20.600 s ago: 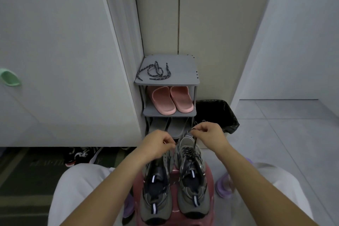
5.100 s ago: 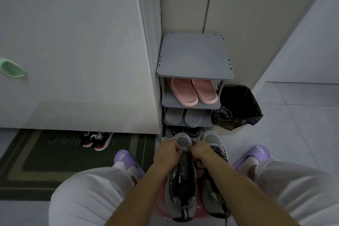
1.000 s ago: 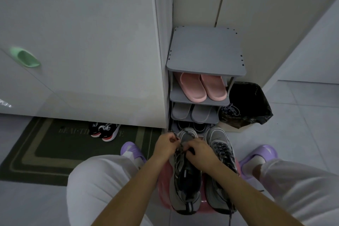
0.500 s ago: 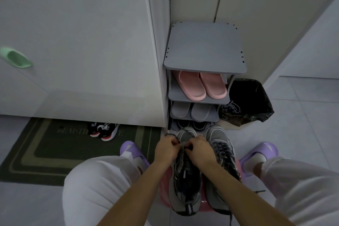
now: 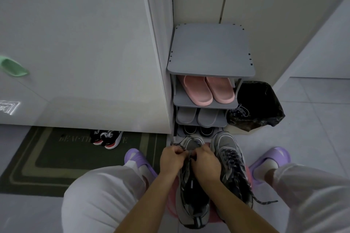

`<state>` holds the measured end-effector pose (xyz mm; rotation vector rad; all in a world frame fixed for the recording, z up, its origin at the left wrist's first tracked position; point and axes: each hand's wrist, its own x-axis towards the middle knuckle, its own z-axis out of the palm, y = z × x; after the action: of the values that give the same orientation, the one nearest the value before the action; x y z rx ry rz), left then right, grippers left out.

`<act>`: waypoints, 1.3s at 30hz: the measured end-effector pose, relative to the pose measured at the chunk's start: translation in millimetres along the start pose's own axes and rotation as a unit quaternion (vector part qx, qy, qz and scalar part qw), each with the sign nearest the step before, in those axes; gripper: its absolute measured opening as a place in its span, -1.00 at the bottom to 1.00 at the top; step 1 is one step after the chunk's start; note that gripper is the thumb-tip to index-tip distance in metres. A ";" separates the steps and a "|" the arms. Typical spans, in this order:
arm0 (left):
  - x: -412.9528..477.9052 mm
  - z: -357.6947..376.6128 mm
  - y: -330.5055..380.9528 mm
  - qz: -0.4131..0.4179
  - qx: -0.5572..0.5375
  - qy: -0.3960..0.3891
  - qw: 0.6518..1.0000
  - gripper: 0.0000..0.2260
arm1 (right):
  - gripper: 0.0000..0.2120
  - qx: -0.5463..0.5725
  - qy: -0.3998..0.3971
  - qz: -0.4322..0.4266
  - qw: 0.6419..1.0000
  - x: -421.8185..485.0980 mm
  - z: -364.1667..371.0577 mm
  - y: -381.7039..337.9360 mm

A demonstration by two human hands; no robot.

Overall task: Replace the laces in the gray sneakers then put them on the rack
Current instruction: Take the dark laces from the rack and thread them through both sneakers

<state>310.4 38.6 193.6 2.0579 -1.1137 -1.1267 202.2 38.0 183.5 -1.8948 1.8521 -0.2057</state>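
Two gray sneakers stand side by side on a pink stool between my knees, toes pointing at the rack. The left sneaker has a dark speckled lace looping over its toe. My left hand and my right hand both pinch that lace over the front eyelets. The right sneaker is laced with the same dark lace, one end trailing off to the right. The gray shoe rack stands just beyond, its top shelf bare.
Pink slippers and gray slippers fill the rack's lower shelves, dark shoes at the bottom. A black bin bag holding a pale lace sits right of the rack. A dark doormat with black-red sneakers lies left.
Over the last second my hands have drawn closer together on the left sneaker's lace. Long before, the dark laces lay on the rack's top shelf; they are gone from there now.
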 end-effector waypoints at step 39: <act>-24.9 12.0 -8.9 0.000 -0.098 -0.005 0.995 -0.77 | -0.75 0.039 0.037 0.059 0.997 -9.0 -88.2 44.9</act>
<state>296.0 63.6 191.1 1.9024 -0.9679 -1.1981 123.4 27.8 243.1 -1.7408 1.9680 -0.3075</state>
